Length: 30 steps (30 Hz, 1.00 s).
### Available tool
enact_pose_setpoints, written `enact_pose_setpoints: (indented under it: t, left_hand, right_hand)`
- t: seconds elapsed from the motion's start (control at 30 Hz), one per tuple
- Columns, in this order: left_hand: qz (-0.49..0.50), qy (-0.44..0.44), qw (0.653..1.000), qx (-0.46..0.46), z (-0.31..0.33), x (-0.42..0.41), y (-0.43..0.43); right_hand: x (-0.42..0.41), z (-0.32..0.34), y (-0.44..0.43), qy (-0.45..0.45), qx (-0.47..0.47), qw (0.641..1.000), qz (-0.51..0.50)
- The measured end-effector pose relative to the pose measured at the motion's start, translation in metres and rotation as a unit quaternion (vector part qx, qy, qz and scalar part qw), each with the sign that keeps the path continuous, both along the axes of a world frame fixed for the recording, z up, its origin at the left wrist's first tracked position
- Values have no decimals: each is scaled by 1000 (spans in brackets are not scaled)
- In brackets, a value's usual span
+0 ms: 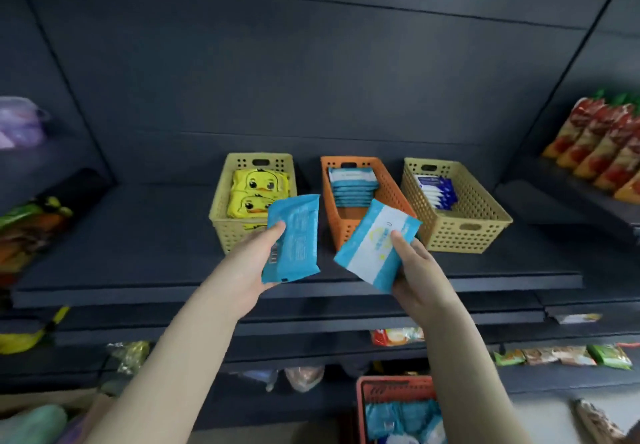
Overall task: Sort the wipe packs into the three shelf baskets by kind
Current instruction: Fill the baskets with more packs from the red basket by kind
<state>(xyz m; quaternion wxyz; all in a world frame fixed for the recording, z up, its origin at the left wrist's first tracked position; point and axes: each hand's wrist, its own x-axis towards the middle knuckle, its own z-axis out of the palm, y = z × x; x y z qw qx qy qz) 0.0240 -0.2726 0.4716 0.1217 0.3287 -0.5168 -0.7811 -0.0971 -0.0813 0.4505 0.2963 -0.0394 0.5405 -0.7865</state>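
a dark grey back panel [311,63] rises behind a matching dark shelf [138,256]. to the right a side shelf [554,201] carries red and yellow snack bags [595,146]. to the left sits a blurred purple container [19,125]. dim lower shelves [311,322] hold small packets [561,355].

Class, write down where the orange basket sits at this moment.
Head view: the orange basket stands centre on the dark shelf, between the yellow basket on its left and the beige basket on its right.
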Motion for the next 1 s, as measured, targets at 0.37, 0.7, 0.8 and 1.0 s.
enact_pose_setpoints:
  t: [0.37, 0.7, 0.8, 1.0]
  left_hand:
    - [-25, 6, 999, -21, 16, -31, -69]
    - [-33, 48, 988, 143, 16, -140, -104]
    - [-48, 71, 977, 194, 13, -171, -114]
    - [-47, 86, 968, 231, 1, -218, -127]
  right_hand:
    - [-16, 19, -81, 29, -53, 997, -47]
    - [-120, 15, -109, -3, -80, 989, -128]
    - [-165, 14, -112, 9, -17, 994, -107]
    - [-250, 3, -121, 231, 245, 940, -48]
